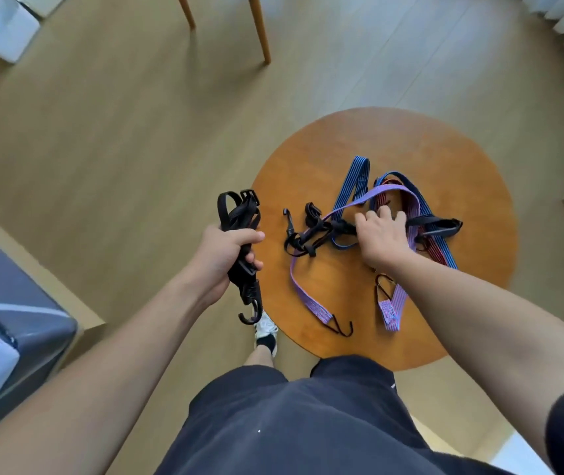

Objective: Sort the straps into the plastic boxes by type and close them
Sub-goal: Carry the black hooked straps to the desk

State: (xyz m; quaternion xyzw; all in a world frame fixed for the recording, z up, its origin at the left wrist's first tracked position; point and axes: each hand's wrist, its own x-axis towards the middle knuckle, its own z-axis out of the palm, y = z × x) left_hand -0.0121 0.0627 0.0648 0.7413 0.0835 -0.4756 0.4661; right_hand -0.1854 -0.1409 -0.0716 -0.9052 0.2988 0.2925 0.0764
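Observation:
My left hand (227,257) grips a bundle of black straps (239,214) with hooks hanging below, held off the left edge of the round wooden table (479,207). On the table lies a tangle of straps: a purple striped strap (302,289) with a black hook, a blue striped strap (354,181), a red striped strap (439,250) and a black strap (311,231). My right hand (381,234) reaches into the tangle, fingers curled down on a black strap in its middle. No plastic boxes are in view.
Wooden chair legs (260,29) stand on the floor beyond the table. A grey-topped low surface with white things (10,303) sits at the left edge. My legs and a white shoe (266,332) are just in front of the table.

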